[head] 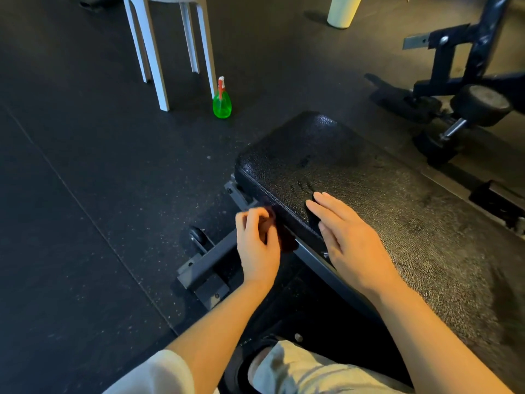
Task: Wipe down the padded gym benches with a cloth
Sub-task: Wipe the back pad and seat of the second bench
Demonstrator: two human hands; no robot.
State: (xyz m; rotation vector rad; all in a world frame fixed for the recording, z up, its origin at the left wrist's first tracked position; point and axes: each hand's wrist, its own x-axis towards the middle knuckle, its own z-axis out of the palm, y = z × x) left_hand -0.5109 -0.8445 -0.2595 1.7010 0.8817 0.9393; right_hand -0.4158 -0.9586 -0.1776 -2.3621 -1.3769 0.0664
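Dark reddish cloth [285, 237] hung against the near side edge of the black padded gym bench [355, 177], the worktop here, beside its grey steel frame [210, 260]. The left hand [257, 243] pinched the cloth with curled fingers. The right hand [349, 237] lay flat on the padding, fingers straight, holding nothing. On the black rubber floor [85, 166] a green spray bottle [222, 102] stood near white stool legs [159, 52].

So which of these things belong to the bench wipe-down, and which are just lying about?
Job: padded bench; dark cloth gripped by left hand; right hand flat on the pad; green spray bottle.
Lying about: white stool; black machine frame; pale cup.
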